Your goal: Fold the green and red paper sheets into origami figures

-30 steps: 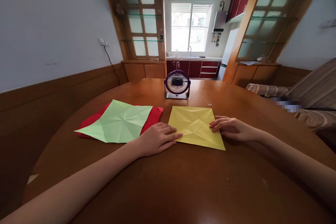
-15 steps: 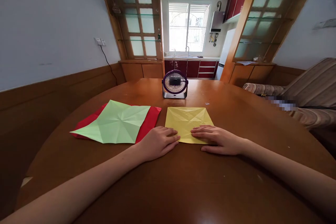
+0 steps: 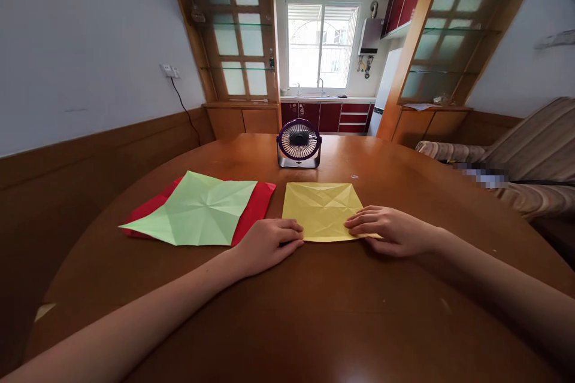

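Seated at a round brown wooden counter, a person rests both bare hands on a creased yellow square sheet of paper lying flat near the middle. Their left hand sits palm down at the sheet's near left corner, fingers loosely curled, fingertips touching the paper's edge; whether it pinches the corner cannot be told. Their right hand lies at the near right corner, fingers together and stretched leftward across the paper, pressing on it without clamping it. The two hands are well apart, with the sheet's near edge running between them.

Just left of the yellow sheet, a creased pale green square sheet of paper lies on top of a red sheet of paper, whose edges show along both sides. Beyond the yellow sheet, a small purple desk fan on a silver base stands upright, facing the person. A striped sofa sits at the right.
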Available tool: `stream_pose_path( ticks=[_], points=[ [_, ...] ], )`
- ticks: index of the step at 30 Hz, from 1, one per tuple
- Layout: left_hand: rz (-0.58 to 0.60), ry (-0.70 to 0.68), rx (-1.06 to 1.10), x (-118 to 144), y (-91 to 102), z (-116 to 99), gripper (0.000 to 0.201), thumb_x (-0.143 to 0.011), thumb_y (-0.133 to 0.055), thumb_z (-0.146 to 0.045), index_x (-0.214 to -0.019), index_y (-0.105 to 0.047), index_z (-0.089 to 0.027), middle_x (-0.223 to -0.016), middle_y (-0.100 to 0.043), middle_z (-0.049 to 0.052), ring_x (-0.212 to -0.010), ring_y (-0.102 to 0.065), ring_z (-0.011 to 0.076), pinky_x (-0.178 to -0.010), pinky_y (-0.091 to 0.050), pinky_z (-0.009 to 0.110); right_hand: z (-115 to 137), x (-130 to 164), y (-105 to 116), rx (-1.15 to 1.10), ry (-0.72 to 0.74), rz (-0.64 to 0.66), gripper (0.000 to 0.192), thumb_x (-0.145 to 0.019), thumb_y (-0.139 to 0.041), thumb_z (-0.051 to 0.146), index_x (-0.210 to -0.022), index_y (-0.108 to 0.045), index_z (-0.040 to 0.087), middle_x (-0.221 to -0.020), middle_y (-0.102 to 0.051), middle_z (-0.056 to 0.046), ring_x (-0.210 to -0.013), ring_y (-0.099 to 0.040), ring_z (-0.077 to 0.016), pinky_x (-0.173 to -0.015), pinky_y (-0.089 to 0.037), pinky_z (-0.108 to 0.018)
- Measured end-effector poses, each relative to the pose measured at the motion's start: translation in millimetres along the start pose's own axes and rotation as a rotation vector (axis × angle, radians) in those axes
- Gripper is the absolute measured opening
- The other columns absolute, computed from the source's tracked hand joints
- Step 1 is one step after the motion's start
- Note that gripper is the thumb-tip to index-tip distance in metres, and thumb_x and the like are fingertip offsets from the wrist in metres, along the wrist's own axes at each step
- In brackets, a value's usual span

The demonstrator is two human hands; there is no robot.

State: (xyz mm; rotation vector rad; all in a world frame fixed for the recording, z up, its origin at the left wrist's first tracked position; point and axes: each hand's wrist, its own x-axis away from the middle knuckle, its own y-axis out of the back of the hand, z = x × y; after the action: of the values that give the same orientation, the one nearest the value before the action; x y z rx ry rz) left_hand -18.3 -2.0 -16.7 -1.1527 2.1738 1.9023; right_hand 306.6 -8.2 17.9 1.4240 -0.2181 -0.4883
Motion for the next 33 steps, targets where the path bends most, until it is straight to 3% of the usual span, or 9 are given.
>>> stream_pose_path(
  ticks=[6, 15, 18, 23, 27, 33],
  points=[
    [-0.025, 0.081, 0.09, 1, -3.0, 0, 0.015, -0.091, -0.057, -0.026, -0.087, -0.07, -0.02, -0.102, -0.073, 0.002, -0.098, -0.068, 0.0174, -0.086, -0.054, 0.029, -11, 8, 3, -0.145, -0.084, -0.063, 0.024, -0.092, -0.048, 0.023, -0.102, -0.07, 0.021, -0.114, -0.068, -0.009, -0.103, -0.063, -0.022, -0.092, -0.048, -0.038],
    [-0.054, 0.219, 0.124, -3, -5.9, -6, 0.014, -0.089, -0.06, -0.032, -0.085, -0.069, -0.021, -0.097, -0.073, 0.001, -0.091, -0.068, 0.018, -0.081, -0.054, 0.031, -30, 10, -18, -0.735, -0.497, -0.331, 0.037, -0.087, -0.058, 0.052, -0.081, -0.065, 0.015, -0.081, -0.065, -0.004, -0.072, -0.057, -0.0161, -0.064, -0.044, -0.028],
    [-0.065, 0.244, 0.141, -6, -4.8, -9, 0.02, -0.09, -0.059, -0.034, -0.079, -0.068, -0.021, -0.094, -0.072, 0.002, -0.088, -0.067, 0.0174, -0.079, -0.054, 0.03, -35, 4, -26, -0.835, -0.6, -0.444, 0.04, -0.083, -0.061, 0.055, -0.078, -0.062, 0.016, -0.073, -0.06, -0.002, -0.064, -0.052, -0.0134, -0.057, -0.04, -0.026],
    [-0.074, 0.301, 0.114, -10, -6.1, -10, 0.022, -0.089, -0.057, -0.032, -0.073, -0.064, -0.019, -0.095, -0.068, 0.004, -0.087, -0.064, 0.0181, -0.074, -0.052, 0.03, -36, -13, -29, -0.728, -0.632, -0.553, 0.041, -0.084, -0.059, 0.056, -0.074, -0.058, 0.016, -0.07, -0.055, 0.0, -0.061, -0.045, -0.0117, -0.052, -0.033, -0.024],
    [-0.102, 0.317, 0.041, -11, -10.1, -9, 0.025, -0.089, -0.055, -0.031, -0.068, -0.059, -0.017, -0.099, -0.063, 0.007, -0.092, -0.061, 0.0205, -0.077, -0.052, 0.034, -39, -27, -32, -0.518, -0.649, -0.603, 0.041, -0.087, -0.052, 0.056, -0.073, -0.055, 0.018, -0.067, -0.052, 0.0, -0.061, -0.044, -0.0127, -0.054, -0.033, -0.025],
    [-0.065, 0.351, -0.139, -16, -10.7, -5, 0.025, -0.087, -0.056, -0.031, -0.066, -0.056, -0.017, -0.096, -0.06, 0.009, -0.092, -0.058, 0.0244, -0.081, -0.05, 0.042, -43, -41, -35, -0.201, -0.67, -0.544, 0.039, -0.092, -0.046, 0.05, -0.07, -0.053, 0.019, -0.068, -0.057, -0.001, -0.061, -0.049, -0.0148, -0.056, -0.035, -0.027]
  ],
)
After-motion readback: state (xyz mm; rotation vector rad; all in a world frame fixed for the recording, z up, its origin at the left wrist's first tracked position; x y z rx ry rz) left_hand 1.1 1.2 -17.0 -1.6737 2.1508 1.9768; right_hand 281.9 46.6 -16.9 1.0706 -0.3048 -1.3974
